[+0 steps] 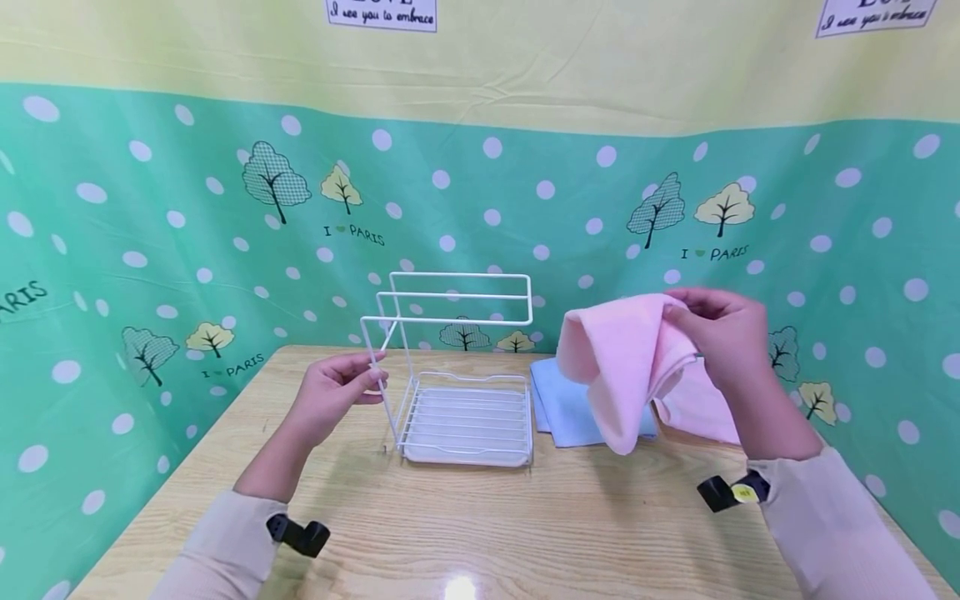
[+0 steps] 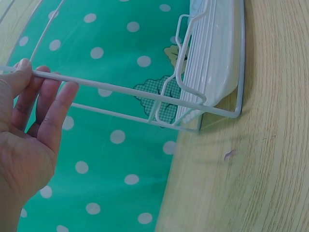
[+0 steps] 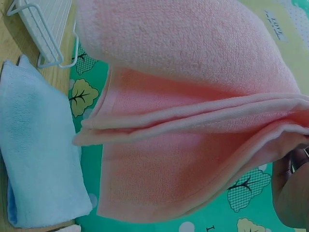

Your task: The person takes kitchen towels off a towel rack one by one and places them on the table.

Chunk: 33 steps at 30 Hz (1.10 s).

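Observation:
A white wire rack [image 1: 465,450] with a pale tray in its base stands on the table. My left hand [image 1: 330,396] pinches its left upright wire between thumb and fingers; the left wrist view shows the thumb on the wire [image 2: 120,90]. Off to the right, my right hand [image 1: 723,333] holds a pink towel [image 1: 626,358] in the air by its upper edge. The towel hangs in loose folds, and in the right wrist view it covers much of the scene. Below it lies a folded blue towel [image 1: 570,412], partly hidden.
Another pink cloth [image 1: 697,404] lies on the table at the right, beside the blue towel. The wooden table [image 1: 480,525] ends at a green and yellow patterned curtain [image 1: 480,200]. Each wrist wears a black strap with a small camera [image 1: 303,535].

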### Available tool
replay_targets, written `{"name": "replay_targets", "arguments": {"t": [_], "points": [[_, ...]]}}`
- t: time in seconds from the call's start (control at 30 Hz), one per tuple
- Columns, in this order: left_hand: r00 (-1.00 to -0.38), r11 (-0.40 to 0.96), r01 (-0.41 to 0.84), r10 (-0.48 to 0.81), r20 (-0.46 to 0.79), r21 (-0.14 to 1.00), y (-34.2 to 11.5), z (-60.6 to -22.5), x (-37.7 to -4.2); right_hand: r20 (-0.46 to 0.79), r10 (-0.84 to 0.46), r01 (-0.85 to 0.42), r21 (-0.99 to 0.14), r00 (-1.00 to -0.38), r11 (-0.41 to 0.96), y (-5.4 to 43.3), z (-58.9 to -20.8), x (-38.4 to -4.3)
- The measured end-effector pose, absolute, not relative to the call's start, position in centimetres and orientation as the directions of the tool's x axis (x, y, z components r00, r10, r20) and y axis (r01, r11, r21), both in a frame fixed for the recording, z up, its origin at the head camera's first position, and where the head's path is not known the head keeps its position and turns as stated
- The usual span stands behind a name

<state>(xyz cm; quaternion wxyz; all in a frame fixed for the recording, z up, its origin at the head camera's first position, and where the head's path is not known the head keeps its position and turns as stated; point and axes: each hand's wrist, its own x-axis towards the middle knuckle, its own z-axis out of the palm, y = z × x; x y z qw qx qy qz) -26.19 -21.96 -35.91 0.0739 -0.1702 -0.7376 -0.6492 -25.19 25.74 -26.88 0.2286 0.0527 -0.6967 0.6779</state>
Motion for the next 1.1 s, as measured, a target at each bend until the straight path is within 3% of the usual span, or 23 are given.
{"name": "replay_targets", "arguments": {"t": [0.17, 0.47, 0.9, 1.1], "points": [[-0.928, 0.097, 0.356, 0.157, 0.339, 0.929, -22.0, -35.9, -26.2, 0.386, 0.229, -0.367, -0.922, -0.894, 0.121, 25.9, -27.5, -24.7], [-0.927, 0.077, 0.354, 0.158, 0.339, 0.932, -21.9, -35.8, -26.1, 0.364, 0.208, -0.269, -0.885, -0.908, 0.379, 26.4, -29.1, -23.6], [-0.926, 0.068, 0.357, 0.16, 0.343, 0.932, -22.0, -36.0, -26.3, 0.245, 0.105, -0.179, -0.888, -0.964, 0.424, 26.5, -30.6, -22.3], [-0.925, 0.062, 0.358, 0.16, 0.344, 0.932, -21.9, -35.9, -26.3, 0.152, 0.028, -0.14, -0.955, -0.988, 0.26, 26.5, -31.4, -22.4]]}}
